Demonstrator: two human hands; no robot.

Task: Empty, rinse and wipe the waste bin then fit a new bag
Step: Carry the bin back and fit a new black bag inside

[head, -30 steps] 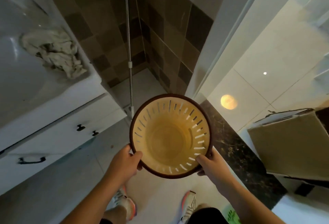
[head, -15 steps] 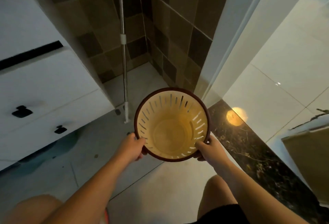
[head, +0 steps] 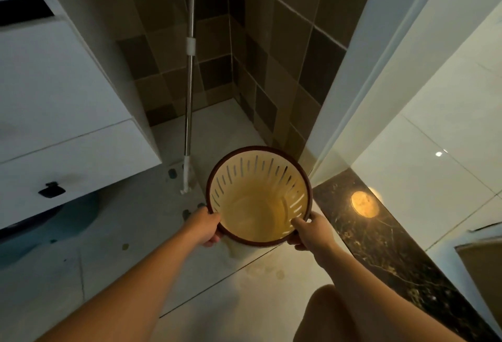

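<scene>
The round, slotted cream plastic waste bin with its brown rim [head: 259, 200], gripped between the left hand [head: 205, 226] and right hand [head: 312, 229], looks emptied and perhaps rinsed; wiping and bagging remain.

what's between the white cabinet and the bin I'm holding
In the head view, the mop pole stands between the white cabinet and the bin, with bare floor tile around it.

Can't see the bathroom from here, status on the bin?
Left hand and right hand both grip the bin rim. Bin upright, empty, no bag. Mop pole stands just behind it.
</scene>
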